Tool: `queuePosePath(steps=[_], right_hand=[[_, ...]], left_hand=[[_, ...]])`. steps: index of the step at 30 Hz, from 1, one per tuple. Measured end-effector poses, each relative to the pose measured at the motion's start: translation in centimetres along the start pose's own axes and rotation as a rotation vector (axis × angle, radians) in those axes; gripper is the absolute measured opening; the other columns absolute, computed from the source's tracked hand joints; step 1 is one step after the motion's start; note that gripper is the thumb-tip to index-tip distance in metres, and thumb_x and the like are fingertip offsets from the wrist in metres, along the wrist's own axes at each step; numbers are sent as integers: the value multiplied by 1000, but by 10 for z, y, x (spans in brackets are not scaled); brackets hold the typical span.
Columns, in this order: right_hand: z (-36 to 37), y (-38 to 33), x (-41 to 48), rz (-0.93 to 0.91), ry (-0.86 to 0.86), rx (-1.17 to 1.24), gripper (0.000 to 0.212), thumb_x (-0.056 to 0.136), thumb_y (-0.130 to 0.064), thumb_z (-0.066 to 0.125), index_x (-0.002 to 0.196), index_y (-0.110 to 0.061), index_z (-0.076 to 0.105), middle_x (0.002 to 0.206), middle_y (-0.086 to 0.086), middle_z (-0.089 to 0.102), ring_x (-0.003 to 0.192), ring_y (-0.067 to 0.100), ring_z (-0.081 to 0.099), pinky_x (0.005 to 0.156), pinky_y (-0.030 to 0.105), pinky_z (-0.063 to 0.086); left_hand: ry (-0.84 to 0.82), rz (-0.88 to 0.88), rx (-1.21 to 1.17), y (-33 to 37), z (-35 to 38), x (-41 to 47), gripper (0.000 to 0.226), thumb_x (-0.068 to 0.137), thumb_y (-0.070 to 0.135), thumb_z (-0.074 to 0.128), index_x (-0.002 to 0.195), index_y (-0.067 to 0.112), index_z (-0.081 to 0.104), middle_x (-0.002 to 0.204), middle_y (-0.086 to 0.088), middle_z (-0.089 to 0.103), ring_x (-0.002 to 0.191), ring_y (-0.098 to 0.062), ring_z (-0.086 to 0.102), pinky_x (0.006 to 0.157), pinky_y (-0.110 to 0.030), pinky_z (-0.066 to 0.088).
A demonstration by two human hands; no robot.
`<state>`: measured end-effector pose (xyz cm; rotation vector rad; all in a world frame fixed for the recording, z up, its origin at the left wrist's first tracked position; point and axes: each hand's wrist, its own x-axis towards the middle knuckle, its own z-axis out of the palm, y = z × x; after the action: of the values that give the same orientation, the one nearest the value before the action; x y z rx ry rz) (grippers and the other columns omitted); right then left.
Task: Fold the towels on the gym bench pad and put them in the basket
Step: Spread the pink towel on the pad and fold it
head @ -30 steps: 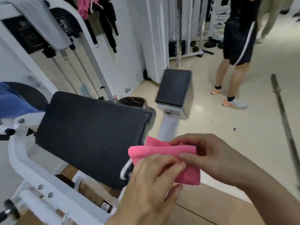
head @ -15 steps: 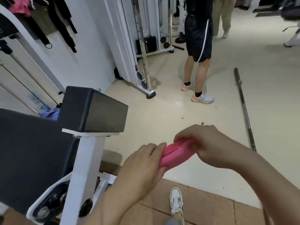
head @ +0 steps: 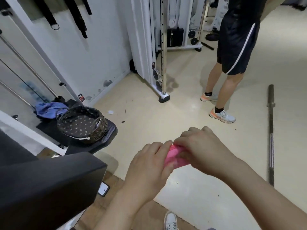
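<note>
A small folded pink towel (head: 172, 157) is held in the air between both hands, mostly covered by them. My left hand (head: 149, 165) grips its left side and my right hand (head: 197, 146) grips its right side from above. The woven basket (head: 99, 128) with a dark dotted lining stands on a black seat pad to the left and looks empty inside. A blue towel (head: 48, 109) lies crumpled behind the basket. The black gym bench pad (head: 49, 183) fills the lower left corner.
A person in dark shorts (head: 235, 52) stands at the upper right. A steel barbell (head: 270, 135) lies on the floor at the right. A white cable machine (head: 159, 47) stands at the back. A phone (head: 103, 189) lies on the floor by the bench.
The view has swung left and down, bringing the basket into sight. Both hands have bunched the pink towel smaller and keep holding it.
</note>
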<state>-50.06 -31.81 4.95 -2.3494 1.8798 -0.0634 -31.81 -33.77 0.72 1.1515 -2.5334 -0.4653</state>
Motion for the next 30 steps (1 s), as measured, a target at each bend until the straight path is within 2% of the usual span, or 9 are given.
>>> queuePosePath(steps=[3,6,8,11,15,18,20,24,30], right_hand=[[2,22,39,-92,69,1,10,85,-37,53,90,-31,60,81,-9,58,83,17,53,63,31,33],[2,44,82,-138,-9,78,47,86,-63,26,105,-36,59,87,-11,60,86,15,53,65,30,33],[-3,62,115,-197,-71,79,64,80,-76,16,110,-37,57,92,-12,60,89,14,53,70,31,36],[-7,93,172,-301,-174,81,51,86,-74,34,112,-35,56,98,-11,61,97,14,53,80,34,43],[-6,131,244,-438,-241,61,40,89,-62,44,108,-30,57,97,-7,60,98,16,54,81,37,48],[-7,143,289,-541,-213,18,30,91,-52,47,109,-30,56,101,-8,59,102,15,52,80,36,48],[-4,145,321,-627,-141,18,20,91,-39,49,108,-31,56,100,-9,57,101,15,52,76,33,47],[12,128,379,-727,-78,46,32,77,-15,61,106,-31,60,97,-9,56,93,21,57,68,33,47],[44,66,458,-836,-43,134,35,64,-20,79,94,-31,65,83,-11,58,79,20,54,58,33,48]], left_hand=[[90,-206,-176,-9,-6,30,49,83,56,56,127,34,55,110,17,59,102,-5,53,85,-26,46],[255,-489,-558,-26,-6,63,20,83,35,72,101,44,67,99,22,66,97,3,58,80,-15,44],[303,-541,-599,-40,-4,82,19,87,29,69,94,46,66,98,27,66,97,6,58,77,-9,41],[364,-600,-580,-59,0,115,14,91,30,63,93,43,65,97,31,64,95,9,57,73,-5,38],[409,-763,-580,-85,7,159,9,88,32,67,95,35,72,93,27,68,91,8,60,73,-8,43],[348,-861,-572,-101,-1,183,22,81,28,77,102,33,72,97,19,71,90,4,63,79,-19,51],[342,-921,-485,-115,-9,195,31,77,25,80,105,32,71,97,19,70,90,6,62,81,-16,50],[407,-982,-239,-145,-25,209,36,73,21,82,105,31,71,98,19,62,94,6,56,81,-4,39],[438,-1092,-48,-223,-46,204,36,76,23,78,109,33,68,100,19,58,102,-6,49,93,-24,39]])
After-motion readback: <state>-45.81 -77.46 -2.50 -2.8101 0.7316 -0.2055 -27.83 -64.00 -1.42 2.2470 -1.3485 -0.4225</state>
